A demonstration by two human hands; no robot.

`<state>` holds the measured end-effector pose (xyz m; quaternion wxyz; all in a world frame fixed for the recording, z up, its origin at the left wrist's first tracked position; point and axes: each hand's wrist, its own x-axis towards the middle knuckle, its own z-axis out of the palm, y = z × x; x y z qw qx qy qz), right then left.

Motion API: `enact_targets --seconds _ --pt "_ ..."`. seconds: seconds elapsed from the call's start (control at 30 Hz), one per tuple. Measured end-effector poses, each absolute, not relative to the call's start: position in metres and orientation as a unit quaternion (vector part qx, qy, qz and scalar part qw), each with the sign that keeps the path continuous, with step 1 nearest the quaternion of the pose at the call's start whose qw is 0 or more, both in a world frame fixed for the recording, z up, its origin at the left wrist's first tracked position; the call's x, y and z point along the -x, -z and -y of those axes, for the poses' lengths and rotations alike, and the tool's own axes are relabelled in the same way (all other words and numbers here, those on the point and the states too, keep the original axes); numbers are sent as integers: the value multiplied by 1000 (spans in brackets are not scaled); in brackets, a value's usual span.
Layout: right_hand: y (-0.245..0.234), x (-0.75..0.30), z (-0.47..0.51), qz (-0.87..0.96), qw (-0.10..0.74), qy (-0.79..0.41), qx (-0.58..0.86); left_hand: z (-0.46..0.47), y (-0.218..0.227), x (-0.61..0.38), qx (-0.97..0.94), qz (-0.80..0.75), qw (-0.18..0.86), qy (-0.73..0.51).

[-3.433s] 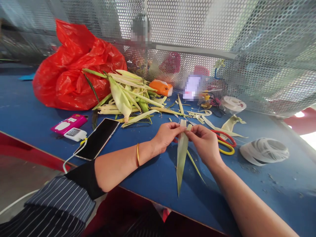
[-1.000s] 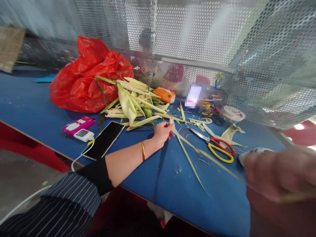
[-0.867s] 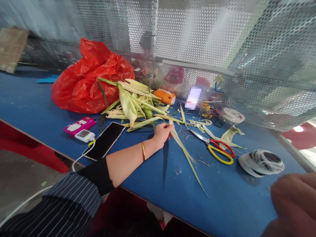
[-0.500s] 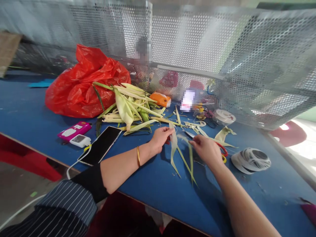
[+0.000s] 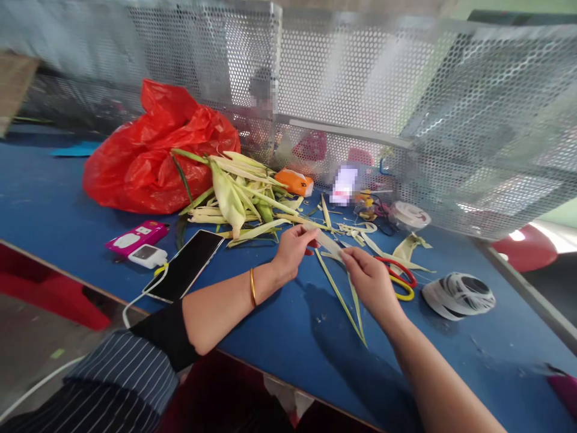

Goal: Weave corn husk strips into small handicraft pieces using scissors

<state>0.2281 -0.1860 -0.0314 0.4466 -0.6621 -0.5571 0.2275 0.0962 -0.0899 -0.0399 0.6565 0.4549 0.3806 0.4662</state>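
A pale strip of corn husk (image 5: 329, 242) is stretched between my two hands above the table. My left hand (image 5: 291, 251) pinches its left end between thumb and fingers, and my right hand (image 5: 370, 279) pinches the right end. Scissors (image 5: 411, 293) with red and yellow handles show behind my right hand. Whether that hand touches them I cannot tell. Narrow green husk strips (image 5: 337, 293) lie below, between the hands. A heap of corn husks (image 5: 228, 198) sits beyond my left hand.
A red plastic bag (image 5: 157, 156) stands back left. Nearer are a black-screened phone (image 5: 187, 267), a white plug with cable (image 5: 148, 256) and a pink pack (image 5: 135, 236). A grey-white roll (image 5: 457, 294) sits at right. A perforated metal screen (image 5: 342, 72) borders the back.
My right hand has closed on the hanging end of the husk strip and pulled it up taut toward the right. The scissors' handles show more fully now.
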Motion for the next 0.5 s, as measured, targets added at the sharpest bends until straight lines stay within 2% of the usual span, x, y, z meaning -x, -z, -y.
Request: enact_targets --seconds 0.13,0.23,0.3,0.4,0.5 --pt "27 -247 187 640 285 108 705 82 49 -96 -485 -430 613 -451" --pt "30 -250 185 685 185 220 669 79 51 -93 -593 -433 444 -514" --pt "33 -249 184 708 159 258 638 81 47 -91 -704 -371 345 -498" --pt "36 -248 183 719 160 285 613 87 42 -88 -814 -271 370 -356" --pt "35 -249 182 717 159 282 618 94 42 -89 -794 -242 502 -245"
